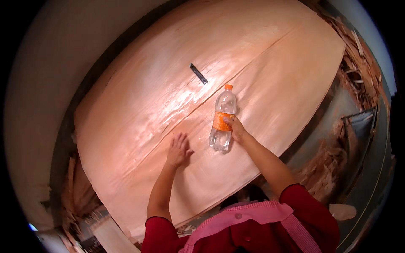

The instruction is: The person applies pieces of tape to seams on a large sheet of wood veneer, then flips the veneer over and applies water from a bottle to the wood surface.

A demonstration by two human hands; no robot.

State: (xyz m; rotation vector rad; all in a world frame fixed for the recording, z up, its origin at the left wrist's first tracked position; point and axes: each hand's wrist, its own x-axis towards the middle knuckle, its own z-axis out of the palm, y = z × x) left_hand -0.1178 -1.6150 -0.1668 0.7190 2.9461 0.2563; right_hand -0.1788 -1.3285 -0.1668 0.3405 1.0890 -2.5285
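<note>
A clear plastic bottle (223, 141) with an orange cap and an orange label tilts over the middle of a large wood veneer sheet (139, 101). My right hand (237, 127) grips it around the label from the right side, the thumb across the front. To the left of the bottle my left hand (179, 150) holds nothing; its fingers are stretched out, palm down at the veneer. A seam runs slantwise across the sheet between the hand and a small dark strip-shaped tool (198, 74), which lies farther off. Whether the bottle touches the sheet I cannot tell.
Torn veneer scraps (327, 162) are heaped on the floor at the right, with more strips (358, 63) at the far right. A narrow pale board (110, 236) and further scraps lie at the lower left. A wall (46, 97) stands beyond the sheet's left edge.
</note>
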